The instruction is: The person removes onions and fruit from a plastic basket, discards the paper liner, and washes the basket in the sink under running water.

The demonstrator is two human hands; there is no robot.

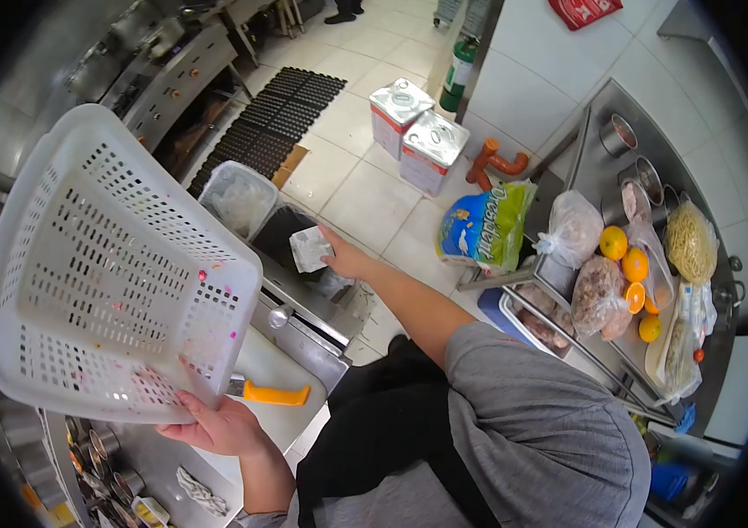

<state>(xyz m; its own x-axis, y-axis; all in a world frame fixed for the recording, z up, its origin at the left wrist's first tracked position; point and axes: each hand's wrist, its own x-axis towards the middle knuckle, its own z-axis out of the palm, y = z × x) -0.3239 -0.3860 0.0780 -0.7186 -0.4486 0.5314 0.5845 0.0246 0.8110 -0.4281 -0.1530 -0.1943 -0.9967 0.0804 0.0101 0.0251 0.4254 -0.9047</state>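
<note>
Basket (114, 282) in left grip (220, 425), wad (309, 250) in right (346, 256)

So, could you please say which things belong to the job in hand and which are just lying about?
In use:
white perforated plastic basket, in left hand
crumpled white wad, in right hand

Apparently just lying about:
orange-handled metal knife
round oranges
silver-topped square tins

The left hand (220, 427) is gripping a white perforated basket (35, 290); the right hand (347, 257) is holding out a white crumpled wad (308, 250).
Pink bits (233, 334) are clinging to the basket, the wad is hovering above a dark-lined bin (281, 226), an orange-handled knife (275, 393) is lying on a white board (279, 356), and oranges (634, 265) are sitting by bagged food (596, 295).
</note>
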